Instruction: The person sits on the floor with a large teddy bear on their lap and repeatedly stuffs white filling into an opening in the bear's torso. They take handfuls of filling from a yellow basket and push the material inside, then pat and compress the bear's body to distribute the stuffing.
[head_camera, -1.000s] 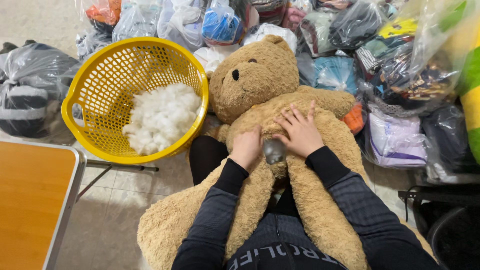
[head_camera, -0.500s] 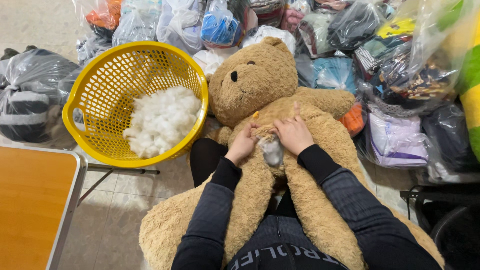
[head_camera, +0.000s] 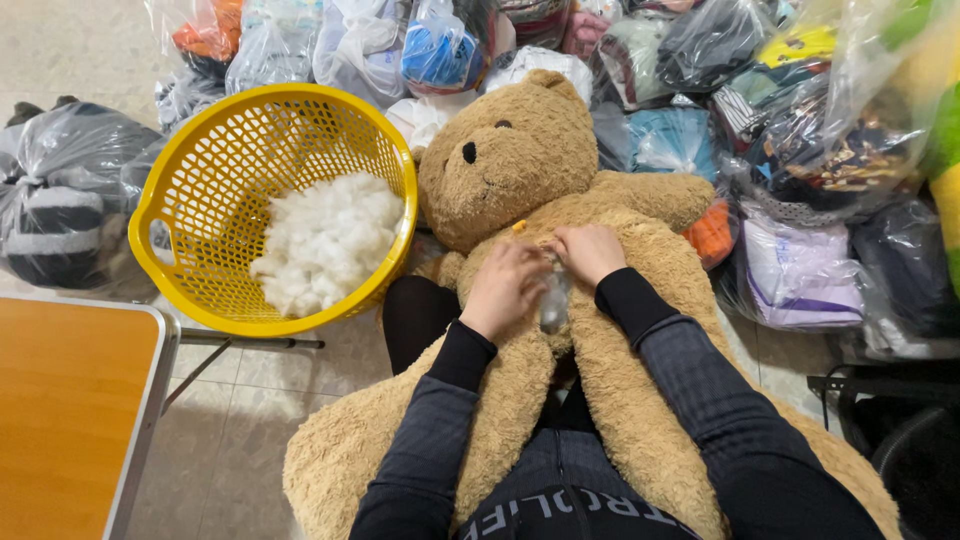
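1. Leftmost, a wooden worktop edges in beside the yellow basket of white stuffing.
2. Left hand fingers curl shut, pinching the teddy bear at its open chest seam, on the lap.
3. Right hand fingers pinch likewise; hard tugging could tear the seam wider.

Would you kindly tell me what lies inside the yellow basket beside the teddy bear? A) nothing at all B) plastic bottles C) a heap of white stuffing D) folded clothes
C: the yellow basket holds a heap of white stuffing, just left of the teddy bear.
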